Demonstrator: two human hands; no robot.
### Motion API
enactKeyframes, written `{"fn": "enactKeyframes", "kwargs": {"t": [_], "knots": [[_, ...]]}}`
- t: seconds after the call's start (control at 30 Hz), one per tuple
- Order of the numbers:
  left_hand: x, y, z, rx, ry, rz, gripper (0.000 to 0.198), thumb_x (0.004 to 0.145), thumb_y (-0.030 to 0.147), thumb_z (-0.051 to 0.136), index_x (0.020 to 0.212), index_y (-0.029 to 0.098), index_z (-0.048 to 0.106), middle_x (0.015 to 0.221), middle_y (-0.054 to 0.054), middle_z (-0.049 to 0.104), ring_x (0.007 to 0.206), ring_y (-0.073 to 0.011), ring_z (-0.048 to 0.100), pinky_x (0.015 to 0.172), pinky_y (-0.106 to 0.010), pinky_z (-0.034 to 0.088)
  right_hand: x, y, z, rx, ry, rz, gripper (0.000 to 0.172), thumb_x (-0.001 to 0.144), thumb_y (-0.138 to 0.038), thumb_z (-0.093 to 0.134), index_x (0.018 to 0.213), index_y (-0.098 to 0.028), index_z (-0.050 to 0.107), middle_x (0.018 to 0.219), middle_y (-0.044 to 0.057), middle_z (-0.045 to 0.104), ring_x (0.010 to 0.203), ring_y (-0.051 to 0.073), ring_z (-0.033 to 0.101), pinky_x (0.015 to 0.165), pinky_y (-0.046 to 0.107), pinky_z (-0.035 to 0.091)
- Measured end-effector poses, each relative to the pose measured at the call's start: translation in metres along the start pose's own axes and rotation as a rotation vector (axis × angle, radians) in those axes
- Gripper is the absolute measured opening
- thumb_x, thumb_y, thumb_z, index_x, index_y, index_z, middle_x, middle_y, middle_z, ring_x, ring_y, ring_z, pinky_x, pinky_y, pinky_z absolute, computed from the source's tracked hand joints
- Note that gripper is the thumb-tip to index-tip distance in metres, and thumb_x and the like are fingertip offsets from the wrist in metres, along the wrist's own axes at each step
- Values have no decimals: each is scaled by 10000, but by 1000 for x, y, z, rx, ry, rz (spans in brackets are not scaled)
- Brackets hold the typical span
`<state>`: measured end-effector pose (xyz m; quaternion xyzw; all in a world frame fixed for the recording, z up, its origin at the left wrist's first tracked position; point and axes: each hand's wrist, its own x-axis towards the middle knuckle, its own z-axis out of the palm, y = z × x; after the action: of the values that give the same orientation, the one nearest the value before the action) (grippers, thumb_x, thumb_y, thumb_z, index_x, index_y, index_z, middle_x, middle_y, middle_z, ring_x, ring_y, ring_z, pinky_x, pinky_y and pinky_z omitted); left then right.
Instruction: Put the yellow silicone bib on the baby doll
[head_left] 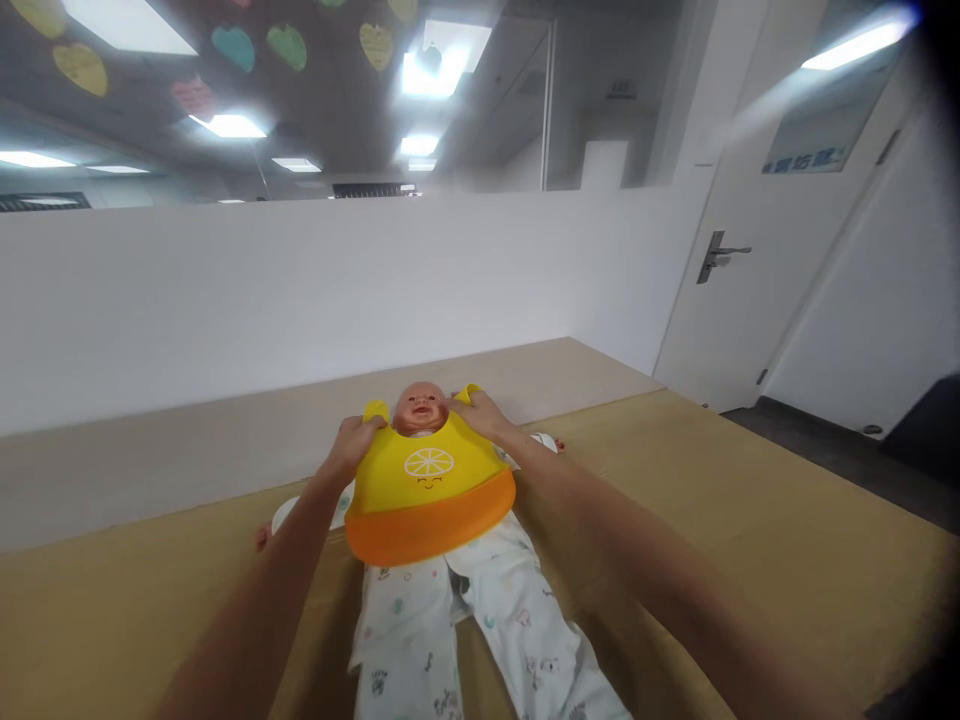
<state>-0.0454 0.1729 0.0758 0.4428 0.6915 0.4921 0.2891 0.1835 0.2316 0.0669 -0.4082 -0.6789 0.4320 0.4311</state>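
A baby doll in white printed clothes lies on its back on the wooden table, head away from me. A yellow silicone bib with an orange pocket and a lemon face rests on its chest. My left hand is closed on the bib's left neck strap beside the doll's head. My right hand grips the right strap at the doll's other shoulder. Both forearms reach in from the bottom of the view.
A low white partition wall runs behind the table. A white door with a metal handle stands at the right. Dark floor lies beyond the table's right edge.
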Motion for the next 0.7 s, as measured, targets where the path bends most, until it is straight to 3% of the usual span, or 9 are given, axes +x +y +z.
{"fn": "enactKeyframes", "kwargs": {"t": [0.2, 0.3, 0.4, 0.53, 0.7], "knots": [[17, -2, 4, -110, -14, -84, 157, 560, 299, 627, 650, 171, 627, 509, -8, 570, 506, -198, 555, 473, -299, 390, 23, 7, 7, -103, 95, 53, 209, 802, -367, 574, 716, -201, 480, 674, -10, 519, 647, 141, 521, 583, 250, 365], [24, -10, 6, -193, -38, -110, 252, 547, 302, 607, 739, 149, 670, 560, -20, 621, 542, -204, 584, 502, -297, 418, 28, 13, 11, -102, 108, 143, 156, 754, -301, 589, 688, -182, 512, 644, 5, 524, 622, 149, 531, 544, 253, 341], [29, -20, 7, -249, -58, -140, 214, 550, 309, 613, 704, 165, 650, 527, -1, 601, 509, -199, 572, 487, -297, 416, 25, 19, 14, -74, 96, 213, 134, 730, -285, 583, 688, -163, 545, 636, 22, 546, 618, 158, 556, 514, 246, 346], [30, -27, 8, -327, -185, -172, 185, 580, 321, 640, 696, 177, 651, 592, -35, 664, 556, -242, 630, 528, -340, 487, 23, 21, 17, 173, 30, 312, 162, 683, -283, 616, 788, -178, 553, 673, 17, 590, 572, 150, 556, 487, 245, 383], [37, -40, 11, -594, -419, -332, 189, 634, 300, 662, 721, 135, 687, 649, -96, 710, 573, -230, 650, 565, -332, 521, 38, 30, 24, 417, -34, 359, 140, 628, -245, 618, 672, -192, 496, 560, -25, 492, 489, 123, 469, 465, 247, 367]]}}
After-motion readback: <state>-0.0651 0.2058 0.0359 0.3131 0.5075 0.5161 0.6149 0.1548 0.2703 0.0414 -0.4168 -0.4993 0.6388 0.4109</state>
